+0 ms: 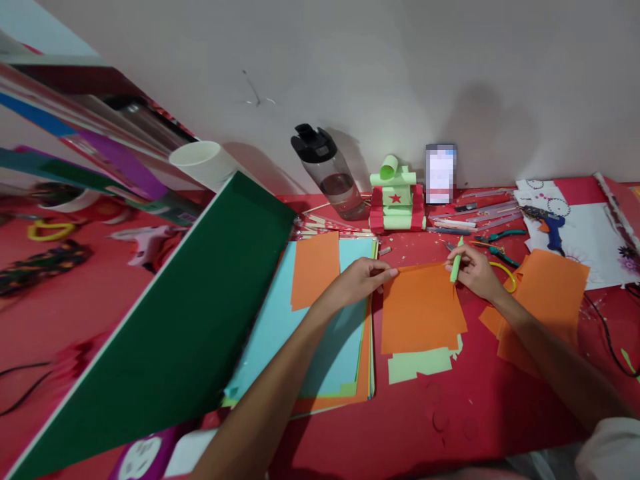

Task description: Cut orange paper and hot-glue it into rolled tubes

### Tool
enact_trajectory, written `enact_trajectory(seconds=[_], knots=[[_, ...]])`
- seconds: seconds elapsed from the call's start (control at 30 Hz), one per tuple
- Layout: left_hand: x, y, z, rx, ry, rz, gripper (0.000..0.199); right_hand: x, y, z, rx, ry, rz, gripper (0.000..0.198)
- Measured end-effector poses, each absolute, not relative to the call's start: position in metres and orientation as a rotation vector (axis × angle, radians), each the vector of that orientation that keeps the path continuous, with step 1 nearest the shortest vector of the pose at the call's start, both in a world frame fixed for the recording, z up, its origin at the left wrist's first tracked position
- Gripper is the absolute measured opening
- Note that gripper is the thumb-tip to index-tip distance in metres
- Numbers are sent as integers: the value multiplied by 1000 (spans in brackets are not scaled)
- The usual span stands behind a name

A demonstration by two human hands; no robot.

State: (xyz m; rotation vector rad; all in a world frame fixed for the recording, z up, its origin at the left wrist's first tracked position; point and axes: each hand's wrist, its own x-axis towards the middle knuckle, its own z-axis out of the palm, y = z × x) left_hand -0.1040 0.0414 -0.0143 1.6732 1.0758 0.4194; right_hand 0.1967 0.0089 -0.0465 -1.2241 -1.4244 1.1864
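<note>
My left hand [364,279] pinches the upper left edge of an orange paper sheet [423,310] between thumb and fingers. My right hand [475,270] is closed around a slim light green pen-like tool [456,263] at the sheet's upper right corner. Whether the tool is a pen or a cutter I cannot tell. Pale green paper pieces [417,366] stick out from under the sheet's near edge. Left of it, a smaller orange piece [315,270] lies on a stack of coloured paper [280,333] with light blue on top; my left forearm crosses the stack.
A green board [175,320] leans at the left. Against the wall stand a water bottle [333,177], a green-and-red paper model [395,200] and a phone [440,173]. Pliers [500,250], a blue glue gun [553,223] and more orange paper [547,307] lie at the right.
</note>
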Motion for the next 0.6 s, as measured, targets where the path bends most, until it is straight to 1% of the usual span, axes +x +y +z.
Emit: enact_trajectory(seconds=[0.17,0.27,0.37,0.47,0.6], knots=[[-104,41,-15,1654,1086,396,44,200,9,-51,-1181,-1425,1213,26],[-103,41,-15,1645,1116,469,40,202,8,-54,-1167,-1445,1247,28],[-102,42,-15,1644,1163,586,35,203,8,-56,-1161,-1441,1278,25],[-101,43,-14,1660,1177,630,36,202,8,-55,-1168,-1421,1293,21],[-101,43,-13,1677,1155,617,36,199,9,-52,-1190,-1365,1241,24]])
